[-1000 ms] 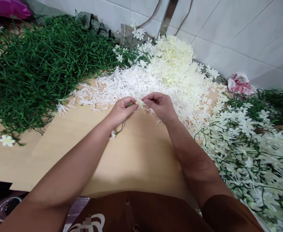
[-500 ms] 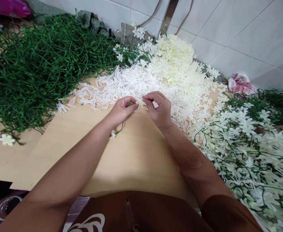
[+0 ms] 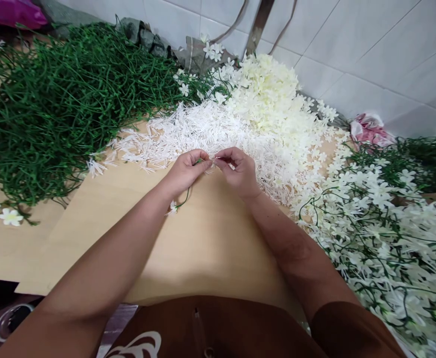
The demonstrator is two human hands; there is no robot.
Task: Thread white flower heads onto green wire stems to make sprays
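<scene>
Green stem (image 3: pixel 187 199) hangs below the left hand (image 3: pixel 185 171), its white-tipped end (image 3: pixel 173 206) nearest the person above the table (image 3: pixel 210 238); that grip clamps it between thumb and fingers. The right hand (image 3: pixel 240 171) angles inward, fingertips together beside the left's, contents hidden. White filaments (image 3: pixel 191 129) lie beyond.

Brown top (image 3: pixel 255 323), short right sleeve (image 3: pixel 346 323); white curved-stripe print (image 3: pixel 143 342) at left front; small ring-shaped piece (image 3: pixel 209 352) near middle.
</scene>
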